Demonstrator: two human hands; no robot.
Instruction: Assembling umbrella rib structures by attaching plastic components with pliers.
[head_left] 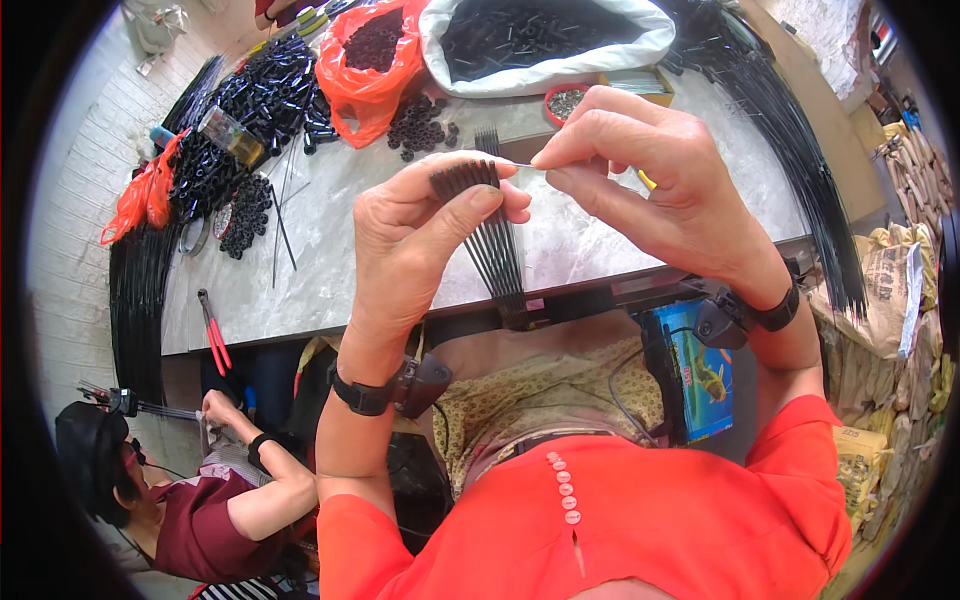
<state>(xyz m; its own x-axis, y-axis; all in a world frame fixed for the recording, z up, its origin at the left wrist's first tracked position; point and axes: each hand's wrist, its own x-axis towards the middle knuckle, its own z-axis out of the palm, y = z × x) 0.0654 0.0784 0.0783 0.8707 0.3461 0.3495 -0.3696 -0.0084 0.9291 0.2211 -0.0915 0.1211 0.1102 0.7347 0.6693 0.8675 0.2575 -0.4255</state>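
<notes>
Holding a fan of thin black rods (490, 215) in your left hand (420, 240), you have them pinched between thumb and forefinger near their upper ends, the tips standing in a neat row at about 12 o'clock of that hand and the lower ends splaying down toward the worktop (600, 230) edge. Your right hand (650, 185) sits just to 3 o'clock of the rod tips, thumb and forefinger closed narrowly on something very fine, perhaps a wire; it is too thin to make out for sure. Both hands hang above the pale worktop, close to your chest.

To do this well, I'd judge you should keep the left pinch firm and close to the tips so the row stays level and no rod slips out of line. Bring the right fingertips in flat from 3 o'clock rather than from above, so you can see the rod ends. Keep your wrists steady.

Further out on the worktop: an orange bag (372, 60) of small black pieces at 11 o'clock, a white sack (545, 40) of the same at 12 o'clock, loose black tubes (260, 100) at 10 o'clock, and red-handled pliers (213, 335) at 9 o'clock. Long black rod bundles (790, 150) lie at 2 o'clock. Another person (200, 490) works at 8 o'clock.
</notes>
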